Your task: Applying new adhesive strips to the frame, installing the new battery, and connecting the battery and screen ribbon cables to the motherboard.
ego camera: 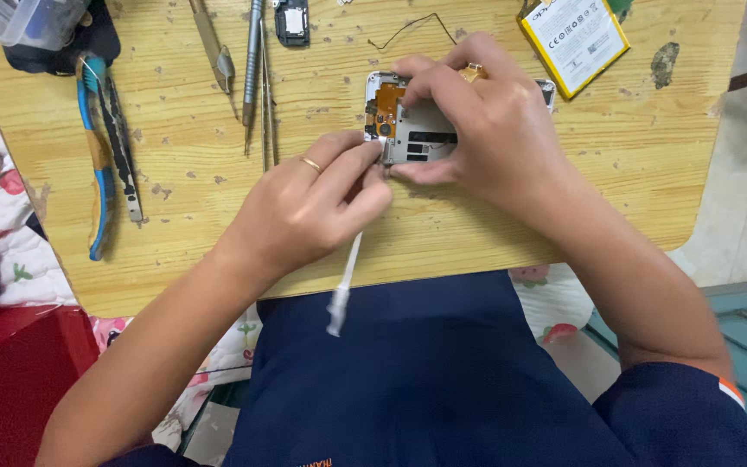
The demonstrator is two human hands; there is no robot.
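Fingers (408, 78) of right hand (486, 130) round opened phone (412, 125), left hand (313, 203) w/ white tool (345, 277).

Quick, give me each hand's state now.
Left hand: closed, pinching a thin white plastic tool.
Right hand: closed, gripping the opened silver phone frame.

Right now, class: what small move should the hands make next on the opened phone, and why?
Probably ease the white tool a little further under the edge of the opened phone. The left hand already has its tip at that edge, and the right hand pins the phone to the wooden table.
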